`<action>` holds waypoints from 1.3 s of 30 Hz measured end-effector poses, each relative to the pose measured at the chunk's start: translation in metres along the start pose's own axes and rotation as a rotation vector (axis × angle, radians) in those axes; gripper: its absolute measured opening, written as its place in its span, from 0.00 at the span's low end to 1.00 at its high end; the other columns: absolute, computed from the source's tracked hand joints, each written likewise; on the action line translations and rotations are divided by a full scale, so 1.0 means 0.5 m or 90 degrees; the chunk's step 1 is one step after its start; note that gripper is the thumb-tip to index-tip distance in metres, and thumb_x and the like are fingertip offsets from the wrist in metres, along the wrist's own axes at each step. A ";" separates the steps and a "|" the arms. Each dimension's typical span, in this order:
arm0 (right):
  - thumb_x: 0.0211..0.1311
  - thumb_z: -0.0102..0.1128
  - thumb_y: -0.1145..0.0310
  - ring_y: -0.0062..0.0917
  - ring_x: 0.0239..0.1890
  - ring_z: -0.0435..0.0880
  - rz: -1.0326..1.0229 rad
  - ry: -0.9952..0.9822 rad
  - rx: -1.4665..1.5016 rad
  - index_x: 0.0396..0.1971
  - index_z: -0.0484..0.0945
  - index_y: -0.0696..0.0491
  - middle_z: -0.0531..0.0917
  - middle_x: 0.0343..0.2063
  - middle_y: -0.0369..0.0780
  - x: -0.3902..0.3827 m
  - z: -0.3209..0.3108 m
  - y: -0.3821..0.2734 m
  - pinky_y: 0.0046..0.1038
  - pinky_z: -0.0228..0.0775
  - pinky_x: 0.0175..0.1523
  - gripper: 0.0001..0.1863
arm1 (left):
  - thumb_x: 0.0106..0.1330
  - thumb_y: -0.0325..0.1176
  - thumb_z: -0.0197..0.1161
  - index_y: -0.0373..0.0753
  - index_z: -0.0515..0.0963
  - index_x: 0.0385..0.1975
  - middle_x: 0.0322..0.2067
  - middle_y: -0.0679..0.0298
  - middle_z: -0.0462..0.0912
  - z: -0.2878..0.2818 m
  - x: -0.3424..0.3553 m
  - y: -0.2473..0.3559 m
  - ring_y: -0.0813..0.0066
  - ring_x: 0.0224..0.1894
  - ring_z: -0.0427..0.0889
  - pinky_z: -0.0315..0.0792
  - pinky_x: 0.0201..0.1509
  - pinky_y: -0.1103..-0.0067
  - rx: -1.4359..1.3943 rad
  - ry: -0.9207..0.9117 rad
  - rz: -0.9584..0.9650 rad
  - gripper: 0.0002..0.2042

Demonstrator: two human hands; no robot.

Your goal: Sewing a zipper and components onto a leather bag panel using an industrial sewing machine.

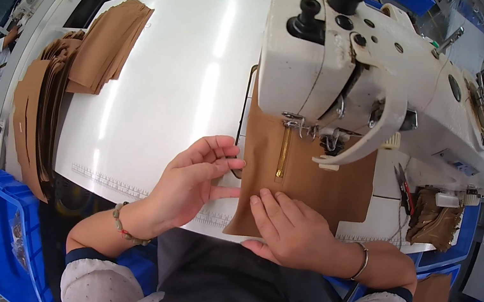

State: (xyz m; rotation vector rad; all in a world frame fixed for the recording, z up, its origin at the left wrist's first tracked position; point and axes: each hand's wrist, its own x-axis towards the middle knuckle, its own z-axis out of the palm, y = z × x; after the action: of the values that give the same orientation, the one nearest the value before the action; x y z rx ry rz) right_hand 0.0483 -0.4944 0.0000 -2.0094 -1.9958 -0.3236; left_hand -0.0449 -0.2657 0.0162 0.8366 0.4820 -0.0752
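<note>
A brown fabric panel lies on the white table under the head of a white sewing machine. A gold-toothed zipper runs down the panel from the presser foot area. My right hand rests flat on the panel's near part, fingers stretched toward the zipper's lower end. Its thumb is at the panel's front edge. At the panel's left edge is my left hand, half curled with fingers apart. Its fingertips come close to or touch that edge; I cannot see any thing held there.
Stacked brown pieces lie at the table's far left, and more folded pieces hang over its left edge. Red-handled snips and a brown zippered bundle sit to the right. A blue bin stands lower left.
</note>
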 end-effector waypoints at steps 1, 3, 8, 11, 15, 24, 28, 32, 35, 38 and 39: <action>0.56 0.70 0.47 0.36 0.46 0.86 0.031 0.025 0.012 0.50 0.83 0.60 0.86 0.48 0.48 0.002 0.000 0.001 0.31 0.81 0.46 0.32 | 0.73 0.23 0.52 0.39 0.68 0.63 0.57 0.63 0.73 0.000 -0.010 -0.005 0.71 0.62 0.76 0.81 0.59 0.65 -0.009 0.009 0.003 0.19; 0.55 0.70 0.52 0.35 0.45 0.87 0.055 0.045 0.020 0.49 0.84 0.59 0.86 0.47 0.47 0.005 -0.005 0.008 0.29 0.82 0.44 0.28 | 0.73 0.23 0.53 0.39 0.69 0.62 0.56 0.63 0.72 -0.001 -0.020 -0.015 0.71 0.61 0.76 0.81 0.59 0.65 -0.040 -0.007 -0.057 0.18; 0.49 0.66 0.71 0.30 0.28 0.87 0.109 0.137 0.201 0.38 0.85 0.58 0.86 0.30 0.41 0.001 -0.050 0.057 0.27 0.80 0.34 0.15 | 0.70 0.27 0.64 0.40 0.75 0.55 0.44 0.64 0.79 -0.012 0.000 -0.027 0.72 0.49 0.83 0.82 0.47 0.73 0.416 -0.157 0.068 0.15; 0.47 0.65 0.75 0.31 0.22 0.85 0.101 0.228 0.238 0.36 0.86 0.58 0.84 0.24 0.39 0.002 -0.060 0.082 0.28 0.79 0.29 0.13 | 0.65 0.28 0.72 0.37 0.78 0.51 0.45 0.61 0.80 -0.018 0.014 -0.013 0.71 0.41 0.84 0.83 0.41 0.76 0.886 -0.149 0.445 0.16; 0.45 0.64 0.75 0.31 0.22 0.85 0.073 0.221 0.239 0.35 0.86 0.59 0.83 0.22 0.39 0.004 -0.057 0.085 0.29 0.79 0.28 0.14 | 0.58 0.31 0.74 0.40 0.83 0.49 0.35 0.67 0.79 -0.010 0.048 -0.006 0.76 0.31 0.80 0.76 0.29 0.79 1.088 -0.165 0.818 0.18; 0.42 0.64 0.75 0.29 0.22 0.84 0.049 0.235 0.281 0.36 0.87 0.58 0.82 0.22 0.38 0.003 -0.037 0.091 0.28 0.79 0.27 0.16 | 0.48 0.30 0.66 0.42 0.88 0.40 0.23 0.73 0.68 -0.009 0.077 -0.018 0.82 0.23 0.72 0.66 0.21 0.83 1.170 -0.268 0.970 0.16; 0.41 0.64 0.74 0.29 0.21 0.84 0.042 0.204 0.284 0.36 0.87 0.58 0.82 0.22 0.38 -0.001 -0.032 0.092 0.28 0.78 0.26 0.16 | 0.48 0.31 0.67 0.42 0.87 0.38 0.21 0.74 0.67 -0.003 0.067 -0.037 0.82 0.22 0.71 0.65 0.20 0.84 1.191 -0.290 0.948 0.15; 0.42 0.64 0.74 0.28 0.21 0.83 0.042 0.204 0.283 0.35 0.87 0.57 0.81 0.22 0.37 -0.002 -0.030 0.092 0.28 0.78 0.26 0.16 | 0.51 0.31 0.66 0.38 0.84 0.35 0.21 0.73 0.70 -0.008 0.059 -0.028 0.81 0.23 0.75 0.70 0.22 0.83 1.143 -0.295 0.975 0.11; 0.42 0.64 0.73 0.28 0.20 0.83 0.042 0.211 0.277 0.35 0.87 0.57 0.81 0.21 0.37 0.000 -0.029 0.094 0.28 0.78 0.26 0.16 | 0.51 0.30 0.66 0.38 0.85 0.38 0.20 0.74 0.69 -0.016 0.064 -0.020 0.82 0.21 0.73 0.69 0.21 0.83 1.145 -0.256 0.989 0.13; 0.42 0.64 0.73 0.28 0.20 0.83 0.037 0.211 0.275 0.35 0.87 0.57 0.81 0.21 0.37 0.001 -0.028 0.094 0.27 0.78 0.26 0.15 | 0.53 0.30 0.65 0.38 0.86 0.41 0.19 0.74 0.68 -0.021 0.071 -0.022 0.82 0.20 0.72 0.67 0.20 0.83 1.169 -0.214 0.965 0.15; 0.42 0.63 0.73 0.28 0.20 0.83 0.040 0.215 0.276 0.35 0.87 0.57 0.81 0.21 0.37 0.001 -0.028 0.094 0.27 0.78 0.26 0.15 | 0.53 0.30 0.65 0.39 0.87 0.42 0.19 0.74 0.68 -0.022 0.074 -0.024 0.82 0.20 0.72 0.67 0.19 0.83 1.184 -0.221 0.942 0.15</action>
State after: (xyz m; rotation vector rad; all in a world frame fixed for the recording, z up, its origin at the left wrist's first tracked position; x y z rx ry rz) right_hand 0.0960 -0.4987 0.0110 -1.6194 -1.6249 -0.1813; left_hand -0.0192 -0.2615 -0.0146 2.7271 -0.8744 0.8179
